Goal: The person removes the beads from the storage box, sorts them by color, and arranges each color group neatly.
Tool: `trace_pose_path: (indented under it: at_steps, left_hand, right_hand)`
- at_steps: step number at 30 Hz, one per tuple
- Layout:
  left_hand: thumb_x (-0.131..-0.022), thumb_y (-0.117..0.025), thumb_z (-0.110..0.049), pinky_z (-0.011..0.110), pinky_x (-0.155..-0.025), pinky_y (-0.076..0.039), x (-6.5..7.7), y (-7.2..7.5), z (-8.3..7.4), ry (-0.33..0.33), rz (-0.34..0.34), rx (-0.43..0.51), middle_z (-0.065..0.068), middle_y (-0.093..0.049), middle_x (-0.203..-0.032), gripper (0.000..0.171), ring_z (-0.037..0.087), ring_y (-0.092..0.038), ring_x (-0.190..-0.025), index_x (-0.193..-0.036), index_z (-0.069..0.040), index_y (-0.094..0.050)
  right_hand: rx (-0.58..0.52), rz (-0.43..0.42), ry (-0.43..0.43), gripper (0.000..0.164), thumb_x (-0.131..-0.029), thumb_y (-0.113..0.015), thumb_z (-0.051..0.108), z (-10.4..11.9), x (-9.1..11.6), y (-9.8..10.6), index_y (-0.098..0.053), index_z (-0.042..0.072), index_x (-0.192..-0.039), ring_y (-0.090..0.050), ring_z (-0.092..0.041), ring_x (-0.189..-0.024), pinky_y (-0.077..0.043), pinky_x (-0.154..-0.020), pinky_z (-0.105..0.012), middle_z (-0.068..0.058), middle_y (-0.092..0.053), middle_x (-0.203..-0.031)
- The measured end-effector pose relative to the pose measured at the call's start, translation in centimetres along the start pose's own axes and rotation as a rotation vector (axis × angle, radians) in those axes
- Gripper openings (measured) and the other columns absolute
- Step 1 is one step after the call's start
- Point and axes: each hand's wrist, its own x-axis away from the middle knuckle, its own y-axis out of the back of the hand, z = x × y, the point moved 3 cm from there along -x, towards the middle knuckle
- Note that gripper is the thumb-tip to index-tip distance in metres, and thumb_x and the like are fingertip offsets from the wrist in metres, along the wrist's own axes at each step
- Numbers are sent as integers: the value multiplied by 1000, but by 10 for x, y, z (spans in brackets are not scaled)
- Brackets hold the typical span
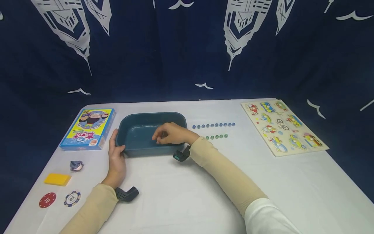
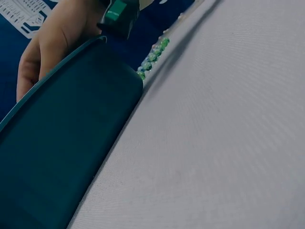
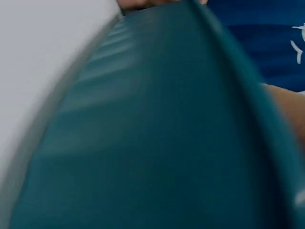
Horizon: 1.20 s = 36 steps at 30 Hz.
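A dark teal plastic basin [image 1: 152,151] stands on the white table. My left hand [image 1: 117,164] grips it at the left end, thumb at the near corner and fingers along the outer wall. My right hand [image 1: 172,133] reaches in over the right part of the basin, fingers bent and pointing left; I cannot tell whether they pinch something. In the left wrist view, the right hand [image 2: 62,36] shows behind the basin's rim. Right of the basin lie a row of small blue glass beads [image 1: 216,125] and a row of green ones [image 1: 217,136], the latter partly hidden by my right wrist.
A picture puzzle board [image 1: 284,126] lies at the right. At the left are a boxed game [image 1: 87,130], a small shark figure [image 1: 76,165], a yellow block [image 1: 57,179], a red chip [image 1: 47,200] and a white-and-blue chip [image 1: 72,198]. A dark curtain [image 1: 163,65] hangs behind the table.
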Motion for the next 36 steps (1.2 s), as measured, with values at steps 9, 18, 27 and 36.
trace_pose_path:
  at_steps: [9,18,27,36]
  left_hand:
    - [-90,-24,-5,31,-121,4,0,-1,0,11,6,-31,-9,-1,-166,73,7,7,-151,-161,-17,-8]
    - [-91,-24,-5,31,-120,5,-1,0,0,-3,12,-48,-9,-1,-166,73,6,8,-151,-161,-17,-7]
    - [-90,-24,-5,31,-120,5,-1,0,0,-7,14,-53,-9,-1,-166,73,6,8,-151,-160,-16,-7]
    - [-91,-23,-6,31,-120,5,0,-1,-2,6,17,-87,-10,1,-166,73,6,9,-151,-161,-18,-6]
  right_hand:
    - [57,155,-130,24,-96,-60,1,-7,-15,-16,-73,7,-115,-65,-16,-111,-49,-95,-24,-4,-72,-116]
    - [115,185,-161,20,-92,-62,-1,-9,-21,-17,-78,6,-101,-65,-17,-107,-49,-93,-28,-4,-74,-106]
    - [89,129,-181,15,-88,-69,1,-10,-19,-15,-79,6,-97,-67,-17,-103,-51,-91,-27,-4,-76,-101]
    - [87,185,-99,34,-85,-57,-14,-6,-19,-16,-76,4,-107,-67,-15,-98,-51,-85,-20,-6,-74,-108]
